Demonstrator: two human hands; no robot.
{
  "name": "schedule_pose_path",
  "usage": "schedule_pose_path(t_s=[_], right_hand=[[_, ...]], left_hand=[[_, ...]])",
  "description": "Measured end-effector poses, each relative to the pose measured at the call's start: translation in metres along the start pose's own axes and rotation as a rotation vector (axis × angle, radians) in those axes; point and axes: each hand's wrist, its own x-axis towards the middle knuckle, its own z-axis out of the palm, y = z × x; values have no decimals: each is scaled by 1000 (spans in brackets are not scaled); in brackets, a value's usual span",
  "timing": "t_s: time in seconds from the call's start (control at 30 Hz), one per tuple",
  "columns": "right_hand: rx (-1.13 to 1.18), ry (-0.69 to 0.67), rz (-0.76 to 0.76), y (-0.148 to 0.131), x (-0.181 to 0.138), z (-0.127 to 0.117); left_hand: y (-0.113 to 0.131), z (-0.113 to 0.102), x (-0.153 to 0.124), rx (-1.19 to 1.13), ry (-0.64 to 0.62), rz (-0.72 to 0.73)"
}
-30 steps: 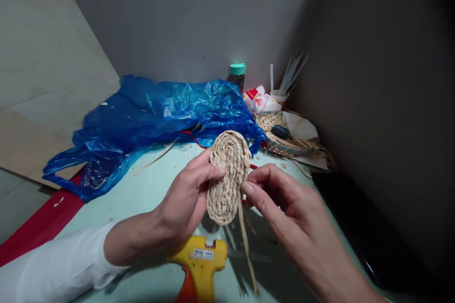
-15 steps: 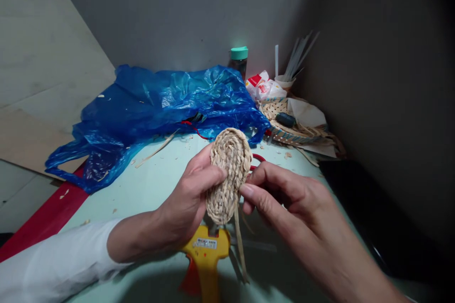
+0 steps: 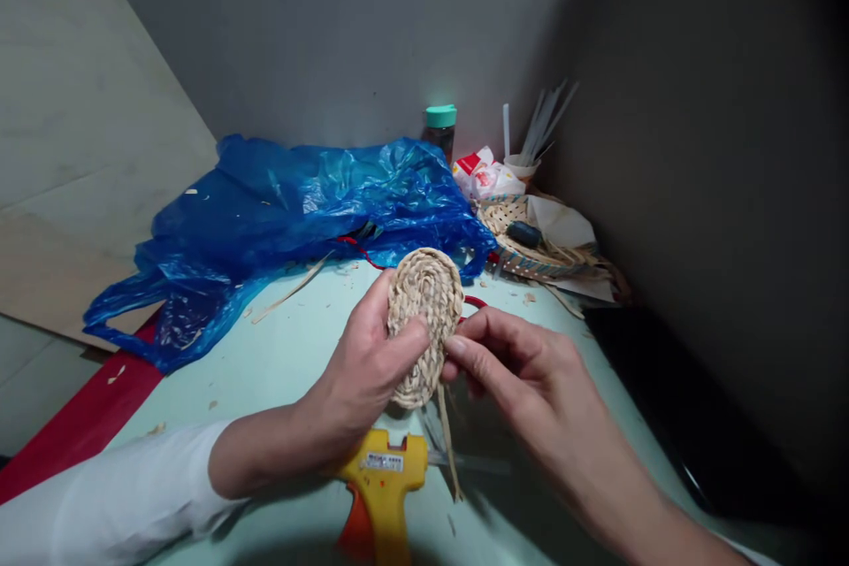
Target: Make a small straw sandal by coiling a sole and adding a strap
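An oval coil of braided straw (image 3: 426,305) is held upright over the table, its flat spiral face toward me. My left hand (image 3: 371,363) grips it from the left, thumb pressed on the face and fingers behind. At its right edge my right hand (image 3: 523,363) pinches the rim between thumb and index finger; whether a strand is caught in that pinch is hidden. Loose straw ends (image 3: 448,442) hang from the lower right of the coil. Below lies a yellow glue gun (image 3: 391,482) with an orange trigger and a clear glue stick behind it.
A crumpled blue plastic bag (image 3: 298,203) covers the back left. At the back right stand a green-lidded jar (image 3: 440,117), a cup of glue sticks (image 3: 522,166) and a woven basket (image 3: 540,263). A black flat object (image 3: 663,407) lies on the right. Straw scraps dot the pale green table (image 3: 292,354).
The straw coil is slightly lower at its top and stands a little more upright. My left thumb has slid a bit right on its face. My right hand keeps its pinch; the view has shifted slightly.
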Motion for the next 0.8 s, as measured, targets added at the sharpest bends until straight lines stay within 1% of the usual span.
schedule_pose_path(t_s=[0.1,0.2,0.33,0.47,0.67,0.8], right_hand=[[-203,99,-178,1,-5,5],[-281,142,-253,0,-9,7],[-276,139,-267,-3,-8,7],[-255,132,-273,-5,-6,6],[-331,165,-299,-4,-9,8],[-343,150,-308,-6,-10,9]], left_hand=[[-1,0,0,131,78,90],[-2,0,0,205,102,143],[-2,2,0,196,103,179],[-1,4,-2,187,102,175],[-8,6,-8,188,141,194],[-9,6,-12,191,142,202]])
